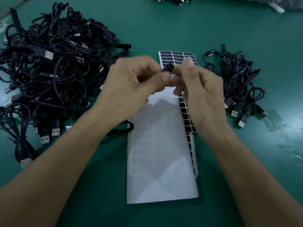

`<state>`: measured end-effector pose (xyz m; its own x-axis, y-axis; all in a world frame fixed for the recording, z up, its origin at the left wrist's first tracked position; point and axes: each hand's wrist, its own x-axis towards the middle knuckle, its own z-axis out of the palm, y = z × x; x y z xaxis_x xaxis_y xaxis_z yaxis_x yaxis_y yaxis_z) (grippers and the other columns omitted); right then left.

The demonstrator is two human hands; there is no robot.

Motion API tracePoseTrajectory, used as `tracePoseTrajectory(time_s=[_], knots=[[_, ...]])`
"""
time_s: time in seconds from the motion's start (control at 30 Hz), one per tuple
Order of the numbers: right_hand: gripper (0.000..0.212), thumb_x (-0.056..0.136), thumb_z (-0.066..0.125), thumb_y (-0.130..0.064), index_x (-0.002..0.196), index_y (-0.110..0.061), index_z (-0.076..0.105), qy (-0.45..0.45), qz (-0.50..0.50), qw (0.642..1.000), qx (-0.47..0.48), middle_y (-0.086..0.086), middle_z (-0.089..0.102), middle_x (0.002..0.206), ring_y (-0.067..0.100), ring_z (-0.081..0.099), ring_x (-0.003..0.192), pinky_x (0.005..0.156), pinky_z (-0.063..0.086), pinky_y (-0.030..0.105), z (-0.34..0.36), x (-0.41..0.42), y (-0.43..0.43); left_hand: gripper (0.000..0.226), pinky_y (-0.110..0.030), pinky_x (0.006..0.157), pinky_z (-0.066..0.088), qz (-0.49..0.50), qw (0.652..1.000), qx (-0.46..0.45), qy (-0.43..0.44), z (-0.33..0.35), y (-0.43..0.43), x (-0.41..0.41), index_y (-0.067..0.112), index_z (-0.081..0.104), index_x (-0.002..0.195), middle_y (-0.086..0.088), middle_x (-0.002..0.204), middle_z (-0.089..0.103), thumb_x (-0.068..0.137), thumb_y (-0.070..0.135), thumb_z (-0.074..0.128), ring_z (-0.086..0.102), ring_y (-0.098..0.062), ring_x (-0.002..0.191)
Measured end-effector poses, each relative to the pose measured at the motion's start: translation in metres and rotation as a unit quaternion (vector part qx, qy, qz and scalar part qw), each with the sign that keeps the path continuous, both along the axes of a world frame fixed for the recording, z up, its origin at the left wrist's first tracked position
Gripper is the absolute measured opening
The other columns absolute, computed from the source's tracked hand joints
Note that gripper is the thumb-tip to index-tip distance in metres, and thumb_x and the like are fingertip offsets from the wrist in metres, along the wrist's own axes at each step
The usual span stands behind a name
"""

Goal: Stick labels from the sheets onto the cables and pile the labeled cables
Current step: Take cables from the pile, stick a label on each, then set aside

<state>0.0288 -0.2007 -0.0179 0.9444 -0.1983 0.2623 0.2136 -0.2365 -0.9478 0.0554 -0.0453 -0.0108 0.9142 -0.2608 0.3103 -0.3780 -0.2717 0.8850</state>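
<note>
My left hand (pixel 134 82) and my right hand (pixel 201 89) meet above the label sheets and together pinch a small black cable end (pixel 167 68) between their fingertips. The rest of that cable (pixel 126 127) loops out from under my left wrist. A white sheet (pixel 161 154) with most labels peeled off lies in the middle. A sheet of black labels (pixel 177 57) shows beyond and beneath it. A large heap of black USB cables (pixel 49 71) sits on the left. On the right lies a smaller pile of cables (pixel 237 82).
The work surface is a green mat (pixel 164 30). More black cables (pixel 170 0) lie at the far edge, with a plastic-wrapped bundle (pixel 278 5) at the far right corner. Glossy patches (pixel 275 122) show on the mat at right.
</note>
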Motion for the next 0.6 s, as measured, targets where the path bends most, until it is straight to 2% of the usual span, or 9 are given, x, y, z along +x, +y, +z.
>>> tracePoseTrajectory(time_s=[0.07, 0.17, 0.23, 0.33, 0.4, 0.47, 0.5, 0.57, 0.6], knots=[[0.026, 0.094, 0.059, -0.037, 0.101, -0.018, 0.075, 0.018, 0.029, 0.998, -0.048, -0.011, 0.071, 0.078, -0.002, 0.059, 0.071, 0.066, 0.045, 0.014, -0.001, -0.002, 0.003, 0.013, -0.038, 0.052, 0.054, 0.002, 0.998, -0.062, -0.022, 0.008, 0.004, 0.000, 0.019, 0.067, 0.083, -0.002, 0.073, 0.073, 0.095, 0.017, 0.068, 0.064, -0.022, 0.059], [0.033, 0.079, 0.072, -0.046, 0.108, -0.029, 0.074, 0.021, 0.075, 0.976, -0.201, -0.014, 0.068, 0.085, 0.000, 0.056, 0.081, 0.072, 0.040, 0.016, -0.005, -0.007, 0.006, 0.004, -0.027, 0.060, 0.055, 0.000, 0.987, -0.159, -0.006, 0.017, 0.007, -0.002, 0.016, 0.064, 0.095, 0.004, 0.072, 0.074, 0.099, 0.016, 0.062, 0.068, -0.012, 0.065], [0.035, 0.079, 0.076, -0.048, 0.109, -0.029, 0.074, 0.000, 0.111, 0.961, -0.254, -0.012, 0.066, 0.090, 0.004, 0.053, 0.088, 0.077, 0.039, 0.018, -0.006, -0.010, 0.010, 0.002, -0.026, 0.064, 0.056, -0.007, 0.980, -0.200, 0.014, 0.020, 0.007, -0.003, 0.016, 0.060, 0.103, 0.006, 0.074, 0.075, 0.101, 0.016, 0.058, 0.070, -0.011, 0.069], [0.024, 0.083, 0.074, -0.043, 0.102, -0.028, 0.075, -0.005, 0.176, 0.961, -0.212, -0.013, 0.067, 0.093, 0.005, 0.056, 0.091, 0.078, 0.039, 0.016, -0.006, -0.013, 0.020, 0.004, -0.025, 0.063, 0.055, -0.012, 0.970, -0.241, 0.033, 0.023, 0.008, -0.003, 0.015, 0.054, 0.101, 0.004, 0.079, 0.076, 0.104, 0.016, 0.052, 0.071, -0.012, 0.072], [0.017, 0.090, 0.062, -0.039, 0.091, -0.027, 0.074, 0.016, 0.232, 0.961, -0.147, -0.013, 0.067, 0.087, 0.007, 0.061, 0.086, 0.074, 0.044, 0.021, -0.005, -0.015, 0.025, 0.009, -0.024, 0.063, 0.054, 0.000, 0.963, -0.264, 0.047, 0.024, 0.009, -0.002, 0.015, 0.053, 0.097, 0.003, 0.083, 0.077, 0.105, 0.017, 0.050, 0.073, -0.012, 0.075], [0.032, 0.092, 0.052, -0.040, 0.087, -0.015, 0.072, 0.029, 0.260, 0.961, -0.086, -0.001, 0.069, 0.083, 0.018, 0.063, 0.080, 0.071, 0.050, 0.036, -0.005, -0.017, 0.025, 0.012, -0.024, 0.063, 0.054, 0.027, 0.957, -0.284, 0.062, 0.024, 0.011, 0.000, 0.015, 0.051, 0.095, 0.003, 0.086, 0.078, 0.106, 0.018, 0.048, 0.074, -0.011, 0.076], [0.036, 0.091, 0.053, -0.041, 0.091, -0.011, 0.073, 0.034, 0.262, 0.962, -0.075, 0.003, 0.071, 0.087, 0.021, 0.065, 0.083, 0.074, 0.052, 0.037, -0.005, -0.017, 0.025, 0.013, -0.024, 0.063, 0.054, 0.040, 0.953, -0.292, 0.069, 0.024, 0.012, 0.001, 0.015, 0.050, 0.095, 0.003, 0.088, 0.078, 0.107, 0.017, 0.047, 0.074, -0.012, 0.077], [0.023, 0.089, 0.065, -0.038, 0.091, -0.017, 0.073, 0.035, 0.243, 0.965, -0.088, -0.004, 0.074, 0.092, 0.007, 0.066, 0.088, 0.073, 0.047, 0.018, -0.005, -0.017, 0.027, 0.013, -0.025, 0.063, 0.055, 0.059, 0.945, -0.311, 0.080, 0.022, 0.013, 0.003, 0.016, 0.045, 0.094, 0.001, 0.089, 0.078, 0.107, 0.016, 0.045, 0.075, -0.014, 0.078], [0.012, 0.088, 0.070, -0.031, 0.088, -0.019, 0.072, 0.029, 0.230, 0.968, -0.093, -0.007, 0.074, 0.089, 0.004, 0.066, 0.086, 0.072, 0.044, 0.012, -0.006, -0.015, 0.027, 0.014, -0.026, 0.063, 0.055, 0.066, 0.942, -0.319, 0.085, 0.022, 0.013, 0.003, 0.017, 0.043, 0.093, 0.000, 0.089, 0.078, 0.107, 0.015, 0.044, 0.075, -0.015, 0.078]])
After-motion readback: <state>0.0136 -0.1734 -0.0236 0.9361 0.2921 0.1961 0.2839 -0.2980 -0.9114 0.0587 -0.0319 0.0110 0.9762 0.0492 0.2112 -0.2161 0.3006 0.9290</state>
